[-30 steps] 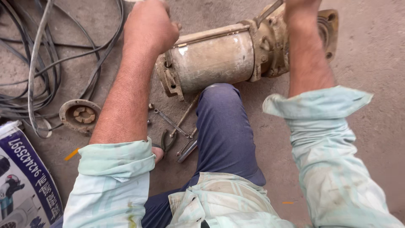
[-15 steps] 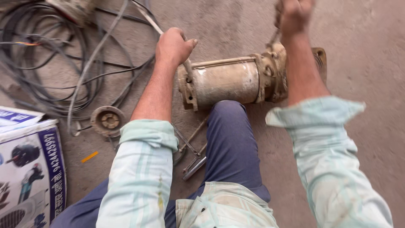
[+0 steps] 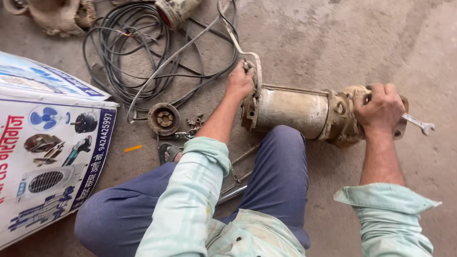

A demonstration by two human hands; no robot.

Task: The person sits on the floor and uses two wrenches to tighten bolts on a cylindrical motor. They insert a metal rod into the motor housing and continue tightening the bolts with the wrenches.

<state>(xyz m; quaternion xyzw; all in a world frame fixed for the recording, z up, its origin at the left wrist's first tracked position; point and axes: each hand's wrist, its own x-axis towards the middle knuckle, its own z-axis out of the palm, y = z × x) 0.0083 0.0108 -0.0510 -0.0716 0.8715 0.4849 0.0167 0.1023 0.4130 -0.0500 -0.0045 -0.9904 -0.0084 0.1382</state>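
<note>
Left hand (image 3: 239,82) clenches cylindrical, rusty metal pump (image 3: 297,113) — right hand (image 3: 379,108) grips steel wrench (image 3: 419,124).

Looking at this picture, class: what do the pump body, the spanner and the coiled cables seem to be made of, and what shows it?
Pump body: probably steel, dull and stained, with a brownish cast end housing. Spanner, under the right hand: bright, smooth metal with an open jaw. Cables: black rubber or plastic sheathing, matte, bending in loose loops on the floor.
</note>
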